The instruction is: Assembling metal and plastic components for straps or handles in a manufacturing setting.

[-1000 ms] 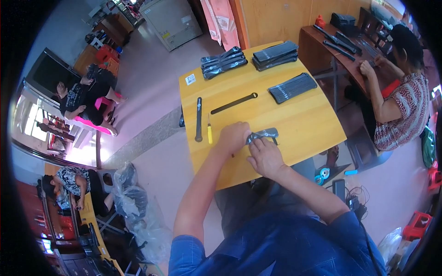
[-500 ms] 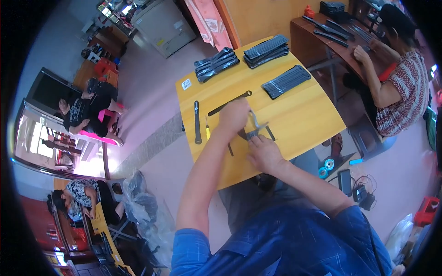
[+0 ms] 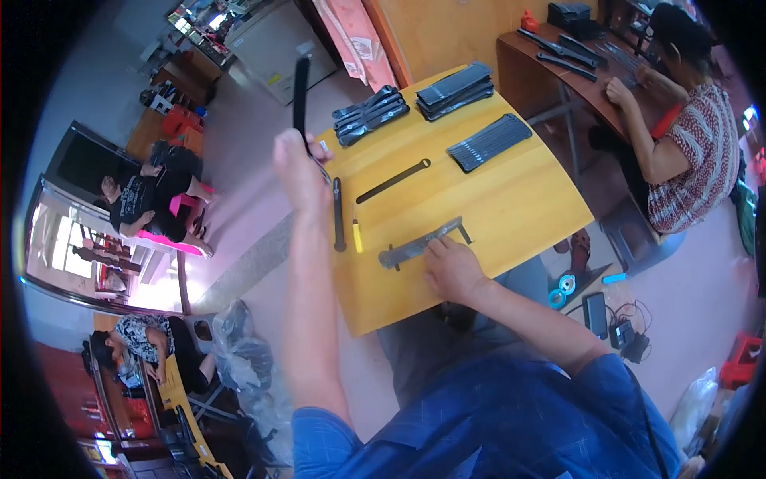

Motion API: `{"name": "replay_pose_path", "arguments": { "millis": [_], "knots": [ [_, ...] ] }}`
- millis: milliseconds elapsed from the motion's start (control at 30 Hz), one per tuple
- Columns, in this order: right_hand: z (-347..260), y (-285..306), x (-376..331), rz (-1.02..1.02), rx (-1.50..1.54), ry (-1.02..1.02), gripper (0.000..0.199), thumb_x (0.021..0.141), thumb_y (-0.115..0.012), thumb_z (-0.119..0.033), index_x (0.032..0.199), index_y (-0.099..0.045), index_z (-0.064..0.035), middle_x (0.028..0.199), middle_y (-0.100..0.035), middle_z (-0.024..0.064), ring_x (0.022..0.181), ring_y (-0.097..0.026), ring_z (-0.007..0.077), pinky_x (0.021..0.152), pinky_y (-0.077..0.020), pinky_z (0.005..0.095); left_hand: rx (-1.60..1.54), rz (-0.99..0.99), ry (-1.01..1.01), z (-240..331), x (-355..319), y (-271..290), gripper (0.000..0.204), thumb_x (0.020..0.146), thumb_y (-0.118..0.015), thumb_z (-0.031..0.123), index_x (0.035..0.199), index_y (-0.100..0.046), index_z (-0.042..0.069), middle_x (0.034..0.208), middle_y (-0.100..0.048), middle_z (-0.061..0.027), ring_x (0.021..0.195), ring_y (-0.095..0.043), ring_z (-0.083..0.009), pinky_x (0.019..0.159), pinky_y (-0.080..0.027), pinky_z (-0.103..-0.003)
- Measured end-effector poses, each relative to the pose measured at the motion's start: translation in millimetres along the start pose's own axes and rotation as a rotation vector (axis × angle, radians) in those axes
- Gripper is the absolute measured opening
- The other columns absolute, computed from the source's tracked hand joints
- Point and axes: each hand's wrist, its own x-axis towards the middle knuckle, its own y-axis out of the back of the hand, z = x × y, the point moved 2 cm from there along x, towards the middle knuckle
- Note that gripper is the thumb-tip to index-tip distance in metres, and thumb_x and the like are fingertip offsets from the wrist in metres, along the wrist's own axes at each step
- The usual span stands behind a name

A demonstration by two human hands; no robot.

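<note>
Head view: a yellow table [image 3: 550,211] carries stacks of dark straps [image 3: 490,144] along its far side. The left hand [image 3: 302,172] has its grip closed round a raised black strap [image 3: 301,96]; the right hand [image 3: 455,270] touches a grey strip [image 3: 408,249] nearer, its grip's closure unclear.

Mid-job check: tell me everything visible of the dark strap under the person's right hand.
The strap is long, flat and grey-black, with a dull sheen like plastic or rubber. It lies slantwise on the yellow tabletop, its left end rounded and nearer the person, its right end farther away. The right hand touches it with its fingers, right of its middle. Short dark pieces jut out near both ends; whether they are attached is unclear.
</note>
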Motion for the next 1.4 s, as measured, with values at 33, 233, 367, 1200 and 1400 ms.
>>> {"name": "replay_pose_path", "arguments": {
  "millis": [33,233,367,1200,1400],
  "knots": [
    [2,2,-1,0.003,-0.006,0.002,0.043,0.081,-0.075,-0.025,0.113,-0.065,0.0017,0.112,-0.062,0.0155,0.109,-0.06,0.0333,0.091,-0.0534,0.0432,-0.003,-0.057,-0.02,18,4,-9,0.019,0.109,-0.051,0.026,0.104,-0.057,0.009,0.086,-0.057,-0.0015,0.058,-0.049,-0.0084,0.05,-0.043,-0.027],
    [5,-5,-14,-0.017,0.039,-0.045,0.049,0.087,-0.072,-0.029,0.125,-0.064,0.0005,0.131,-0.061,0.0158,0.125,-0.056,0.0339,0.1,-0.049,0.0459,0.202,-0.345,0.079,30,-86,7,0.031,0.111,-0.052,0.034,0.12,-0.062,0.006,0.074,-0.052,0.0027,0.051,-0.043,-0.0041,0.044,-0.032,-0.02],
    [8,-1,-21,0.134,0.053,-0.001,0.05,0.086,-0.073,-0.025,0.128,-0.063,0.0003,0.137,-0.06,0.0165,0.127,-0.056,0.0344,0.101,-0.0484,0.047,0.405,-0.31,0.559,-11,-166,62,0.024,0.109,-0.057,0.029,0.122,-0.064,0.01,0.065,-0.045,0.011,0.049,-0.038,-0.0015,0.043,-0.028,-0.022],
    [49,17,23,0.136,0.012,0.037,0.028,0.086,-0.075,-0.014,0.112,-0.07,-0.0062,0.113,-0.065,0.0113,0.11,-0.061,0.0331,0.099,-0.0471,0.0463,1.141,-0.525,0.294,-51,-196,104,0.034,0.093,-0.075,0.037,0.088,-0.074,0.004,0.079,-0.072,-0.0129,0.071,-0.071,-0.0294,0.067,-0.056,-0.039],
    [49,16,24,0.179,0.112,0.026,0.032,0.086,-0.074,-0.012,0.116,-0.068,-0.0046,0.115,-0.064,0.0138,0.11,-0.061,0.0361,0.096,-0.0505,0.0458,1.126,-0.472,0.449,-67,-194,91,0.036,0.094,-0.074,0.037,0.086,-0.073,0.002,0.071,-0.07,-0.0125,0.066,-0.07,-0.0246,0.063,-0.053,-0.037]
  ]
}}
